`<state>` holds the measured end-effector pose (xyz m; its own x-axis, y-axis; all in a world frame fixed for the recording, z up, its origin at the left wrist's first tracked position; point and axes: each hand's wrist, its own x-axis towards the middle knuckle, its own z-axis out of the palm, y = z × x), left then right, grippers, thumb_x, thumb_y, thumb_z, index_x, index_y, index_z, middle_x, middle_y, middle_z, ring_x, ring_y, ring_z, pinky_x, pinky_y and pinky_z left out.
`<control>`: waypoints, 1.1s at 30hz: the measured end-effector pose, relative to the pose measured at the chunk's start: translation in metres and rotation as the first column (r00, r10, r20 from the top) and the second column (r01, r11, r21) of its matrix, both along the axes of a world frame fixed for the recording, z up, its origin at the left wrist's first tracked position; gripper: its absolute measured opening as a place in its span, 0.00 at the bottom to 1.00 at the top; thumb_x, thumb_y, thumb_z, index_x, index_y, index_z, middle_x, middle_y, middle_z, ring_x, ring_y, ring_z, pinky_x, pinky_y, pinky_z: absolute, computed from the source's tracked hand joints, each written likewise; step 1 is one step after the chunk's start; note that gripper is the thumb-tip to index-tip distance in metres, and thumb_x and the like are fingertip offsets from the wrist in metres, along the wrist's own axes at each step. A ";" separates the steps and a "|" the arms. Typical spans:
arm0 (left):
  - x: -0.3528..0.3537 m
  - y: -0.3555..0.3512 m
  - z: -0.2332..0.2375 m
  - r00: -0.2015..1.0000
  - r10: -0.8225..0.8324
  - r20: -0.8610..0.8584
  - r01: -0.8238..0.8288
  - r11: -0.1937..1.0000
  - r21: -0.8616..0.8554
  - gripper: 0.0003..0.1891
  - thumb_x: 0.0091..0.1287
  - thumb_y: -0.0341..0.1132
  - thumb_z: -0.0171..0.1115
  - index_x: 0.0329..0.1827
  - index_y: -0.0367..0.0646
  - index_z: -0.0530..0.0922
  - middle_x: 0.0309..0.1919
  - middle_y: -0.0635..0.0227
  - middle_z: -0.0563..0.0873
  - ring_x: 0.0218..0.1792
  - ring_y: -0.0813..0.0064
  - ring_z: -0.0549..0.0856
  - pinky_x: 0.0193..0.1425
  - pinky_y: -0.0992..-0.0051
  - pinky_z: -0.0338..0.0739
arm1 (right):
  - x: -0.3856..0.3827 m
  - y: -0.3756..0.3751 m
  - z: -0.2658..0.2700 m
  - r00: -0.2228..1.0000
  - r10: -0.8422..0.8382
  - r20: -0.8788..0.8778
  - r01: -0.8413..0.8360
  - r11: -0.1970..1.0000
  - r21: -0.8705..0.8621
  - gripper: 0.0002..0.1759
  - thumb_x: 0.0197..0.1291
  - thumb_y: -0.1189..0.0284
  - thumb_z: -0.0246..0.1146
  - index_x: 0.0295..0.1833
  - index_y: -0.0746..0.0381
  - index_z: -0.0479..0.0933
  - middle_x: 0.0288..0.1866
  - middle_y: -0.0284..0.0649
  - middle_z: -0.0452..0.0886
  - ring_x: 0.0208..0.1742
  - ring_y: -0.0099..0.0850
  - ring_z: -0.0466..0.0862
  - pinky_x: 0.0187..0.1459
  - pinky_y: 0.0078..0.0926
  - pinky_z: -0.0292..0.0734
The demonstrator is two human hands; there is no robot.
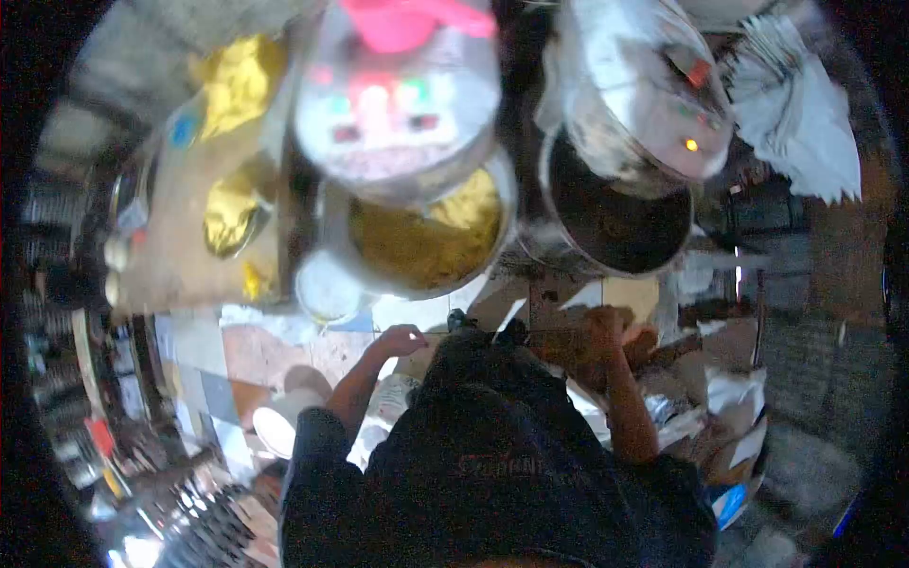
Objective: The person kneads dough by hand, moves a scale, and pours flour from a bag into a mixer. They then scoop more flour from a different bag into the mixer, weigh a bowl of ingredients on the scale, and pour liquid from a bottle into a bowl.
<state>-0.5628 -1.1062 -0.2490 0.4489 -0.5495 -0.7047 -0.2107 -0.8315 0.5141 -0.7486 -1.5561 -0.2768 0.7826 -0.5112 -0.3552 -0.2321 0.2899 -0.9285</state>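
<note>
My left hand [401, 342] hangs low in front of my body, a short way below the round container [511, 204] of yellow-brown contents. A small bright spot shows at its fingers; blur hides whether they hold anything. To the right, my right hand [609, 327] is held below a second round container [689, 222] with dark contents. Its fingers are smeared and partly in shadow. A pale machine [398, 142] with lit indicators stands over the yellow-brown container, a pink object [417, 21] on its top. Another pale machine [653, 104] overhangs the dark one.
On the left, a brown table [180, 260] carries gold-coloured packets [232, 213]. A small white round vessel [329, 287] adjoins the yellow-brown container. White sacks [805, 123] hang at the upper right. A white bucket [276, 433] stands on the tiled floor to my left.
</note>
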 end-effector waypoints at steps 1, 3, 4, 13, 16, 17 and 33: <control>-0.008 0.013 0.018 0.979 0.175 -0.104 -0.170 0.984 0.055 0.19 0.54 0.54 0.59 0.34 0.46 0.79 0.35 0.61 0.82 0.40 0.64 0.80 0.44 0.67 0.74 | 0.042 0.015 0.022 0.988 0.147 -0.053 -0.150 0.986 -0.067 0.12 0.55 0.66 0.59 0.34 0.66 0.76 0.30 0.40 0.78 0.31 0.27 0.76 0.36 0.25 0.73; -0.046 0.061 -0.027 0.950 0.288 0.124 -0.290 0.957 -0.002 0.19 0.55 0.52 0.58 0.38 0.46 0.78 0.35 0.61 0.82 0.39 0.62 0.80 0.43 0.66 0.75 | 0.115 0.067 0.061 0.889 0.451 -0.078 -0.436 0.781 -0.447 0.11 0.56 0.68 0.57 0.37 0.65 0.75 0.32 0.41 0.79 0.32 0.27 0.78 0.36 0.25 0.74; -0.058 0.071 -0.015 0.921 0.370 0.120 -0.370 0.929 -0.021 0.19 0.56 0.51 0.58 0.38 0.45 0.77 0.36 0.60 0.82 0.39 0.61 0.80 0.43 0.66 0.74 | 0.146 0.099 0.075 0.818 0.570 -0.078 -0.491 0.621 -0.611 0.10 0.57 0.69 0.57 0.38 0.65 0.75 0.33 0.42 0.79 0.33 0.28 0.79 0.35 0.25 0.75; -0.279 0.088 -0.091 0.235 0.958 0.165 -0.972 0.228 0.056 0.19 0.56 0.44 0.57 0.42 0.39 0.74 0.31 0.52 0.82 0.36 0.59 0.82 0.39 0.68 0.73 | 0.300 0.252 -0.127 -0.213 0.390 -0.896 -0.675 -0.722 -0.154 0.23 0.60 0.66 0.51 0.61 0.60 0.62 0.61 0.45 0.65 0.62 0.34 0.65 0.63 0.32 0.57; -0.312 0.045 -0.066 0.087 0.993 0.085 -0.986 0.074 0.149 0.18 0.54 0.41 0.59 0.42 0.39 0.74 0.28 0.53 0.81 0.34 0.58 0.82 0.37 0.66 0.73 | 0.309 0.277 -0.238 0.088 -0.395 -0.914 -0.094 -0.917 0.388 0.28 0.62 0.59 0.46 0.65 0.59 0.55 0.65 0.45 0.57 0.64 0.35 0.61 0.62 0.34 0.57; -0.321 0.030 -0.060 0.073 0.992 0.106 -0.977 0.050 0.206 0.17 0.53 0.41 0.60 0.41 0.39 0.75 0.28 0.53 0.81 0.34 0.58 0.82 0.36 0.65 0.73 | 0.315 0.281 -0.267 0.297 -0.550 -0.781 0.063 -0.804 0.591 0.29 0.63 0.57 0.44 0.66 0.59 0.52 0.67 0.45 0.54 0.65 0.36 0.60 0.62 0.34 0.58; -0.340 0.005 -0.057 -0.172 0.980 -0.095 -0.979 -0.159 0.131 0.12 0.59 0.39 0.57 0.42 0.45 0.77 0.28 0.62 0.82 0.32 0.68 0.81 0.36 0.69 0.73 | 0.338 0.277 -0.265 -0.123 -0.136 -0.983 -0.676 -0.714 0.184 0.31 0.57 0.57 0.55 0.60 0.66 0.60 0.63 0.46 0.60 0.62 0.37 0.65 0.55 0.39 0.67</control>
